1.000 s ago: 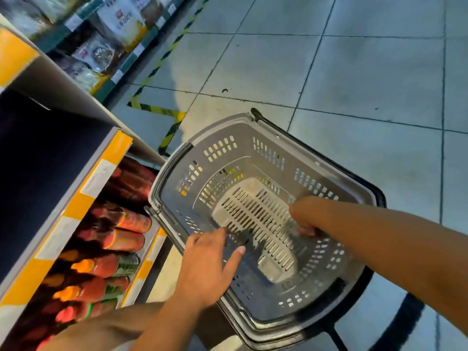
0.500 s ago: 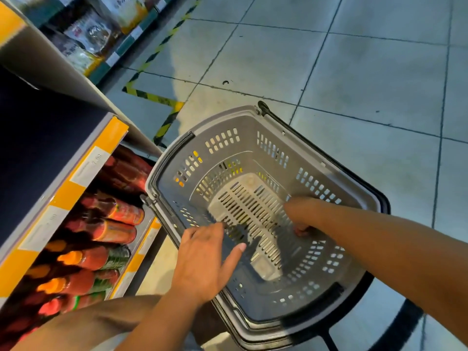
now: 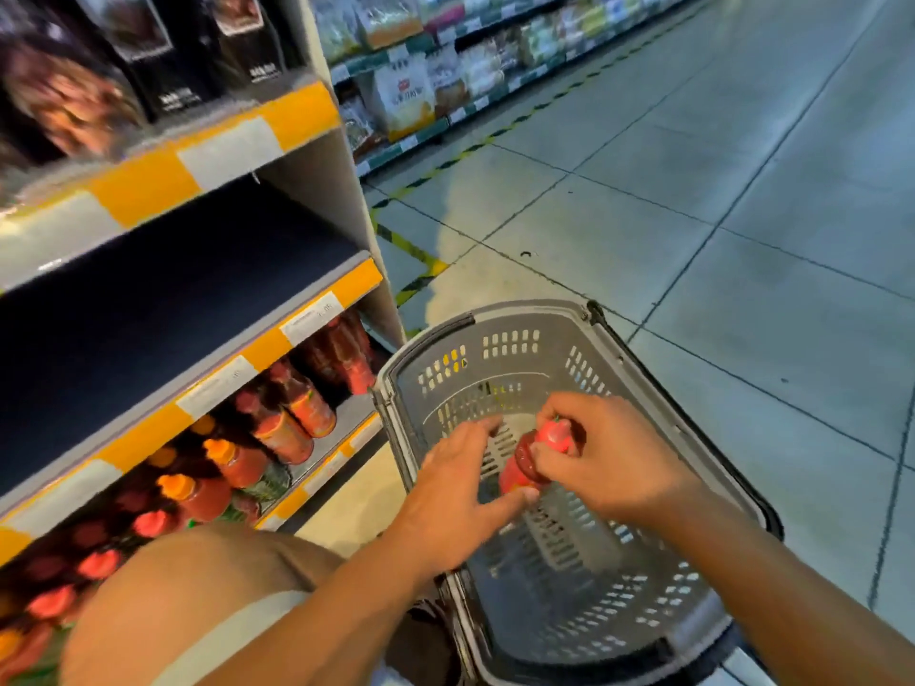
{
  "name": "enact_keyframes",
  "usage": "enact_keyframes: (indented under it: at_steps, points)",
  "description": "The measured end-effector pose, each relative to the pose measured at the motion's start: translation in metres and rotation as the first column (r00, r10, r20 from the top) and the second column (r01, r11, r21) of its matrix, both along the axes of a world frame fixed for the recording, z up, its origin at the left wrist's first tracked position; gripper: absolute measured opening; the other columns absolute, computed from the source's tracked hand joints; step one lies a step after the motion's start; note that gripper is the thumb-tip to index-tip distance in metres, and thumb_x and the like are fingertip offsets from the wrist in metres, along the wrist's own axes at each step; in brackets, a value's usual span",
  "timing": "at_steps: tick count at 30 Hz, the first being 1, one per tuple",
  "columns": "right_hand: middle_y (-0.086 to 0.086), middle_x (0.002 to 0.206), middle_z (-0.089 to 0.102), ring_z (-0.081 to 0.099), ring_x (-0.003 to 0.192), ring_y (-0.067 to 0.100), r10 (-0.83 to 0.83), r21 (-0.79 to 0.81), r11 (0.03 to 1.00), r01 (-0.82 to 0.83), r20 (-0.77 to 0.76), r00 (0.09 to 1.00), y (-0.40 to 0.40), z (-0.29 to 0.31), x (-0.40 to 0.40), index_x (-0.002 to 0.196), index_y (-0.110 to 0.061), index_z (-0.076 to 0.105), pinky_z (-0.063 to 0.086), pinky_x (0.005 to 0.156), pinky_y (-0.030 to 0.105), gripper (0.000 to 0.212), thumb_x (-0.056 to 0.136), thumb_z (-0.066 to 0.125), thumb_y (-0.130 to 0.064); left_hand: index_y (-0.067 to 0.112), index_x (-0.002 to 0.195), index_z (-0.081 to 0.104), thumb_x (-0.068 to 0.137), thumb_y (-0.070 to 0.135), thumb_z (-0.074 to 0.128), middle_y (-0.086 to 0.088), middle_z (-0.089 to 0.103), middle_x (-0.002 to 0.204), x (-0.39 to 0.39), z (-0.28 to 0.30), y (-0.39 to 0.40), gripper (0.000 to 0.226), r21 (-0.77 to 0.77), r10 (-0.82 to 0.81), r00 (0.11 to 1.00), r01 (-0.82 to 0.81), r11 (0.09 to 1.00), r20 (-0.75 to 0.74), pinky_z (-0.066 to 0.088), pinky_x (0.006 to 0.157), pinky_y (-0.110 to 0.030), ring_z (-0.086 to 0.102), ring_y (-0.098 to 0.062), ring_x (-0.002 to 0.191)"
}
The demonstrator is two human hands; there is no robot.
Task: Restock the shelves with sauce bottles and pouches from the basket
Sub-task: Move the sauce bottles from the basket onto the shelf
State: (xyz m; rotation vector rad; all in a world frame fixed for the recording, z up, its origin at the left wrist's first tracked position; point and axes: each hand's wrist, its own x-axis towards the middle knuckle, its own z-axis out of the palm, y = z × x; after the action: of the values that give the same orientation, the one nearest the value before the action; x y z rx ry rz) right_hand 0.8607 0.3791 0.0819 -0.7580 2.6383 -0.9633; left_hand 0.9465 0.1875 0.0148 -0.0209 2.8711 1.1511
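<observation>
Above the grey perforated plastic basket (image 3: 569, 586), the right hand (image 3: 609, 462) grasps a red plastic sauce bottle (image 3: 532, 458) by its cap end. The left hand (image 3: 460, 492), fingers spread, only touches its lower body with the thumb, so I think the bottle may swing and slip back into the basket

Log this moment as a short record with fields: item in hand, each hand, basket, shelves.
item: red sauce bottle, red cap, held above the basket floor
right hand: grips the bottle's cap end
left hand: fingers spread, thumb touching the bottle's lower body
basket: grey plastic, on the floor, no other goods visible inside
lower shelf: rows of sauce bottles
middle shelf: dark, nothing seen on it
</observation>
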Motion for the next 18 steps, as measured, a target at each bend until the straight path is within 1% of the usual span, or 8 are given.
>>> enact_keyframes:
  at_steps: [1, 3, 5, 7, 10, 13, 16, 18]
  points:
    - [-0.014, 0.070, 0.067, 0.059, 0.059, 0.009, 0.016, -0.027, 0.999, -0.018, -0.056, 0.998, -0.007, 0.016, 0.008, 0.084, -0.029, 0.062, 0.050, 0.052, 0.037, 0.021, 0.072, 0.061, -0.047, 0.042, 0.154, 0.027, 0.083, 0.071, 0.067, 0.019, 0.041, 0.151, 0.001, 0.014, 0.000, 0.086, 0.053, 0.009, 0.999, -0.007, 0.999, -0.038, 0.036, 0.118, -0.036, 0.040, -0.005, 0.142]
    - [-0.016, 0.075, 0.066, 0.061, 0.063, 0.009, 0.046, -0.115, 0.991, -0.067, -0.171, 0.984, -0.023, 0.048, 0.025, 0.086, -0.032, 0.064, 0.046, 0.051, 0.025, 0.015, 0.076, 0.064, -0.043, 0.043, 0.151, 0.033, 0.082, 0.058, 0.074, 0.021, 0.045, 0.147, 0.008, 0.043, -0.007, 0.082, 0.144, 0.040, 0.991, -0.022, 0.989, -0.126, 0.042, 0.113, -0.035, 0.045, -0.001, 0.137]
    - [-0.017, 0.076, 0.066, 0.061, 0.065, 0.008, 0.070, -0.216, 0.968, -0.127, -0.255, 0.964, -0.043, 0.078, 0.041, 0.084, -0.033, 0.064, 0.040, 0.052, 0.016, 0.007, 0.079, 0.068, -0.037, 0.045, 0.145, 0.041, 0.084, 0.047, 0.077, 0.022, 0.052, 0.138, 0.024, 0.070, -0.022, 0.070, 0.197, 0.083, 0.975, -0.042, 0.980, -0.207, 0.049, 0.105, -0.034, 0.052, -0.002, 0.130]
    - [-0.015, 0.076, 0.065, 0.061, 0.065, 0.008, 0.087, -0.284, 0.941, -0.186, -0.328, 0.941, -0.064, 0.103, 0.055, 0.082, -0.032, 0.064, 0.039, 0.054, 0.013, 0.006, 0.081, 0.069, -0.036, 0.044, 0.137, 0.049, 0.087, 0.041, 0.078, 0.018, 0.058, 0.129, 0.045, 0.094, -0.041, 0.058, 0.206, 0.128, 0.950, -0.070, 0.976, -0.283, 0.050, 0.099, -0.033, 0.058, -0.007, 0.124]
    - [-0.008, 0.073, 0.063, 0.057, 0.062, 0.014, 0.162, -0.351, 0.889, -0.293, -0.358, 0.920, -0.105, 0.130, 0.077, 0.083, -0.027, 0.067, 0.038, 0.054, 0.017, 0.010, 0.082, 0.072, -0.036, 0.040, 0.129, 0.059, 0.084, 0.038, 0.084, 0.017, 0.063, 0.123, 0.086, 0.122, -0.075, 0.051, 0.201, 0.233, 0.896, -0.166, 0.966, -0.379, 0.049, 0.097, -0.028, 0.061, -0.010, 0.121]
    - [-0.006, 0.075, 0.064, 0.056, 0.062, 0.016, 0.311, -0.404, 0.810, -0.426, -0.321, 0.895, -0.154, 0.147, 0.105, 0.088, -0.028, 0.069, 0.043, 0.057, 0.021, 0.011, 0.082, 0.075, -0.034, 0.042, 0.124, 0.062, 0.077, 0.044, 0.086, 0.020, 0.066, 0.121, 0.136, 0.140, -0.115, 0.053, 0.209, 0.387, 0.834, -0.329, 0.921, -0.393, 0.054, 0.095, -0.031, 0.064, -0.005, 0.116]
    - [-0.004, 0.086, 0.068, 0.064, 0.074, 0.019, 0.478, -0.495, 0.683, -0.537, -0.253, 0.841, -0.207, 0.154, 0.139, 0.107, -0.034, 0.070, 0.053, 0.067, 0.032, 0.024, 0.084, 0.075, -0.039, 0.045, 0.124, 0.063, 0.074, 0.044, 0.086, 0.023, 0.069, 0.119, 0.199, 0.148, -0.159, 0.055, 0.224, 0.546, 0.730, -0.500, 0.836, -0.411, 0.054, 0.090, -0.028, 0.067, -0.002, 0.111]
    - [-0.005, 0.094, 0.069, 0.068, 0.084, 0.020, 0.552, -0.519, 0.626, -0.582, -0.232, 0.801, -0.242, 0.152, 0.162, 0.115, -0.035, 0.068, 0.056, 0.074, 0.039, 0.031, 0.086, 0.071, -0.045, 0.048, 0.123, 0.063, 0.072, 0.046, 0.086, 0.026, 0.070, 0.118, 0.246, 0.149, -0.187, 0.056, 0.229, 0.635, 0.656, -0.599, 0.767, -0.409, 0.055, 0.090, -0.028, 0.067, 0.001, 0.110]
